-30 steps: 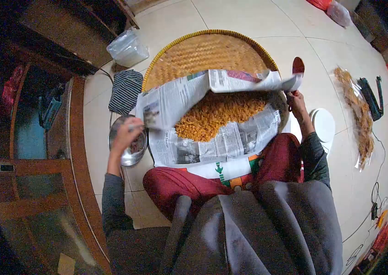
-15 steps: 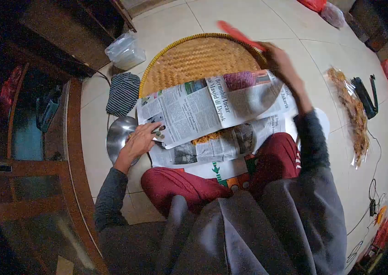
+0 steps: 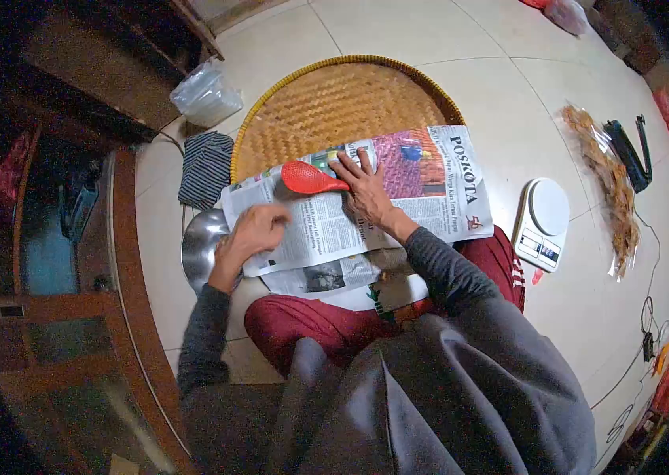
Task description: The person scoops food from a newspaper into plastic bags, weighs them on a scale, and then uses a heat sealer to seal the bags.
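My right hand (image 3: 366, 188) lies on the printed newspaper (image 3: 318, 237), fingers spread on the sheet. Under its thumb side it keeps the handle of a red slotted spoon (image 3: 308, 178), whose bowl points left over the paper. My left hand (image 3: 257, 231) is above the paper's left edge, its fingers curled and slightly blurred; whether anything is between them is hidden. The newspaper lies across my lap and covers the near part of a round woven bamboo tray (image 3: 342, 103). Partly behind my left hand stands a steel bowl (image 3: 201, 241).
A white kitchen scale (image 3: 548, 207) stands on the tiles at the right. Beyond it lie a long clear bag of brownish food (image 3: 605, 190) and a black tool (image 3: 627, 158). At the upper left are clear plastic bags (image 3: 206, 93) and a folded striped cloth (image 3: 206, 168).
My right hand has swung from the upper right down onto the newspaper with the red spoon. The paper's right part now lies flat, hiding the orange food. My left hand has curled and shifted right.
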`<move>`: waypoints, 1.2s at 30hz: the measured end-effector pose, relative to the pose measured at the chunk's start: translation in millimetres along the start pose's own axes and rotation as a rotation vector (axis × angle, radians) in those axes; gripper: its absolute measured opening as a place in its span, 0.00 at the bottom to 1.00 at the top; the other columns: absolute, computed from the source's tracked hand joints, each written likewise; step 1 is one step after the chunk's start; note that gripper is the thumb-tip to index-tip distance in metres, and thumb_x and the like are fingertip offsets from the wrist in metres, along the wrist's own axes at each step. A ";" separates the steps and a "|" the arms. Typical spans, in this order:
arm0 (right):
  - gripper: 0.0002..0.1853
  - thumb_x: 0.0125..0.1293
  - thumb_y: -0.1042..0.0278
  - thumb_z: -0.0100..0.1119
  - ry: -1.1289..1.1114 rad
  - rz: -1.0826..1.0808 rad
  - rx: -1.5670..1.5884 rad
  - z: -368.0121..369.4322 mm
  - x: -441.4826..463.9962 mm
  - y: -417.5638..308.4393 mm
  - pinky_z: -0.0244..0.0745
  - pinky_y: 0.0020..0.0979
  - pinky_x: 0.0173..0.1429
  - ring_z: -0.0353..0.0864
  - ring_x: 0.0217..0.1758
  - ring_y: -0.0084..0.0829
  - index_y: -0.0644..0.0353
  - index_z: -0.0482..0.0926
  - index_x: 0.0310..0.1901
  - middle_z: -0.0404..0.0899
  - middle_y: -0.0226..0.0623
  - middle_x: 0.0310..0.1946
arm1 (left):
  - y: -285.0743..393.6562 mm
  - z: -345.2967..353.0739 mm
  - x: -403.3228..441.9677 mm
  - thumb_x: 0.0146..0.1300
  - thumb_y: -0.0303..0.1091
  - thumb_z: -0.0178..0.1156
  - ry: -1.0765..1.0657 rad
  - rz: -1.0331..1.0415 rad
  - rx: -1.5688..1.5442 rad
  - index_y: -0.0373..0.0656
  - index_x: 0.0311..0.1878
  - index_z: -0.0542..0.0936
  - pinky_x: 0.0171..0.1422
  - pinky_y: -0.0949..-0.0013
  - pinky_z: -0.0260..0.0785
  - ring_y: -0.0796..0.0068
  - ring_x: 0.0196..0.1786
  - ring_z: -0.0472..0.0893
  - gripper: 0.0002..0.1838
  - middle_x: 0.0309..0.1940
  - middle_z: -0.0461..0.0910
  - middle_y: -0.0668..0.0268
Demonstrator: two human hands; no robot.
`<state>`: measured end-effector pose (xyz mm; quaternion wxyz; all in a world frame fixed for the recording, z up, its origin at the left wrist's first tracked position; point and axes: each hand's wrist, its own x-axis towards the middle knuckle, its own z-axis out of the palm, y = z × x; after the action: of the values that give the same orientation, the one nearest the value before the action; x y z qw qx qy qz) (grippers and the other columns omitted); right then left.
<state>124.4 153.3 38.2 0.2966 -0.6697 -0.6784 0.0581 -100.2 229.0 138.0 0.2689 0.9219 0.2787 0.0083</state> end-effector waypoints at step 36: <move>0.27 0.49 0.66 0.54 0.229 0.161 0.030 -51.2 -84.1 20.6 0.56 0.44 0.55 0.56 0.58 0.47 0.59 0.60 0.53 0.54 0.50 0.57 | 38.8 142.7 47.9 0.55 0.51 0.47 0.414 -0.191 0.528 0.52 0.61 0.56 0.57 0.34 0.36 0.49 0.65 0.41 0.31 0.65 0.41 0.60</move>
<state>160.9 59.7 43.0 0.3764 -0.7196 -0.5833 0.0151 -16.4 156.5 28.9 -0.0418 0.9081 0.4051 0.0974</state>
